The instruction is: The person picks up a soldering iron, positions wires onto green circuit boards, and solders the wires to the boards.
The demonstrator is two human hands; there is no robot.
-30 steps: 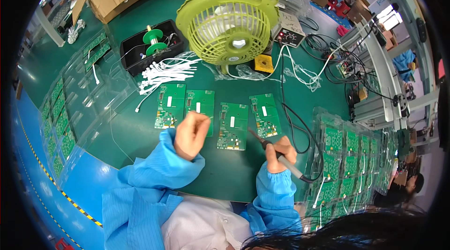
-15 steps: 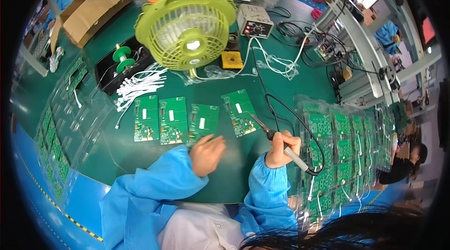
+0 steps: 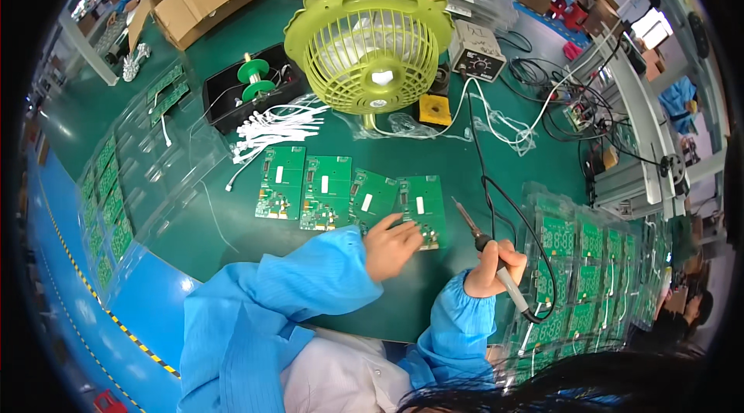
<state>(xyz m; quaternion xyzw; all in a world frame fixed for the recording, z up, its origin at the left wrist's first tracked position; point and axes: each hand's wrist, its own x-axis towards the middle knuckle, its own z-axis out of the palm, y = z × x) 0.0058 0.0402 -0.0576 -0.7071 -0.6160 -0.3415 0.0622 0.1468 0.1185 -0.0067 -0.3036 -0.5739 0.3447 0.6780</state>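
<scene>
Left hand point(image 3: 391, 245) presses fingertips on the rightmost of four green circuit boards point(image 3: 422, 208), near centre of the mat. Right hand point(image 3: 490, 267) grips the soldering iron point(image 3: 487, 246), tip raised just right of it. Advise steadying the board flat and keeping fingers off the joint.

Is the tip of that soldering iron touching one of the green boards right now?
No. The soldering iron in the right hand has its tip raised over the bare green mat, just right of the rightmost circuit board.

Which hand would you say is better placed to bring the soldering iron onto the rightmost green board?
Probably the right hand: it already grips the soldering iron, tip beside the rightmost board, which the left hand steadies.
</scene>
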